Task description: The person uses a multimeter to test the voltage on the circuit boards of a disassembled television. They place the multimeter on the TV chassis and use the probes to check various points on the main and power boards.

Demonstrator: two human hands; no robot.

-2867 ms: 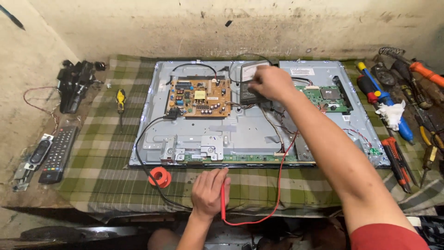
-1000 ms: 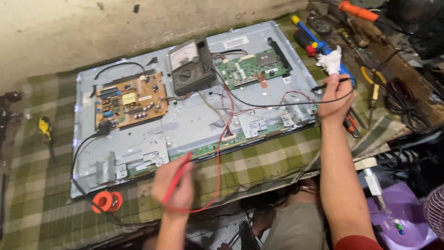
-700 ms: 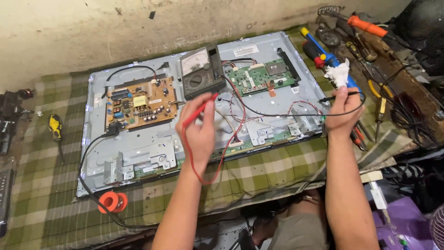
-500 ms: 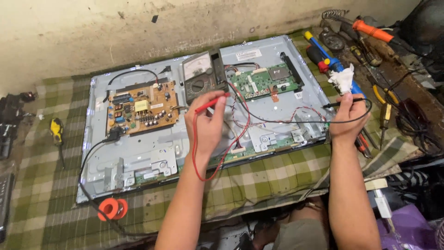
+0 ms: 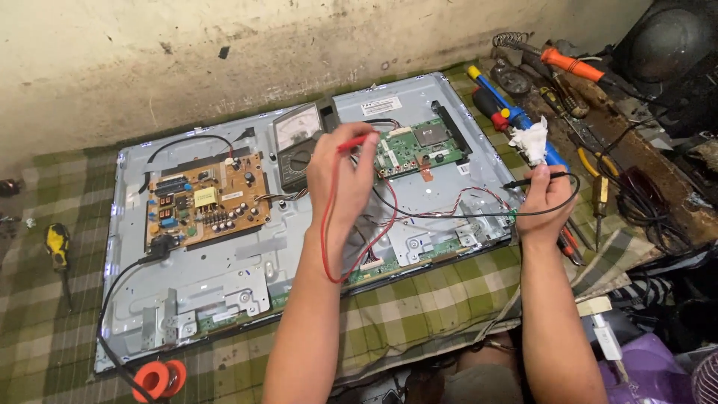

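The left hand [image 5: 340, 168] has its fingers closed around a red probe [image 5: 353, 141]. It pinches the thin stick like a pencil, so the tip can be put down on one tiny spot. The tip points at the near-left corner of the green circuit board [image 5: 417, 147], and I cannot tell if it touches yet. A red wire [image 5: 327, 239] hangs from the probe and loops down past the wrist, out of the way.

The right hand [image 5: 544, 198] is off to the right of the green board, at the edge of the grey metal back panel [image 5: 224, 269]. Its fingers are closed on a black probe [image 5: 527, 181], held flat and pointing back toward the green board. A black wire [image 5: 449, 215] runs from it across the panel.

Just left of the green board sits a meter with a dial [image 5: 301, 142], tilted up so its face can be read while both hands are busy. Farther left lies a brown circuit board [image 5: 202, 203]. Right of the green board, screwdrivers [image 5: 516, 112] and a white rag [image 5: 529, 142] lie close by.
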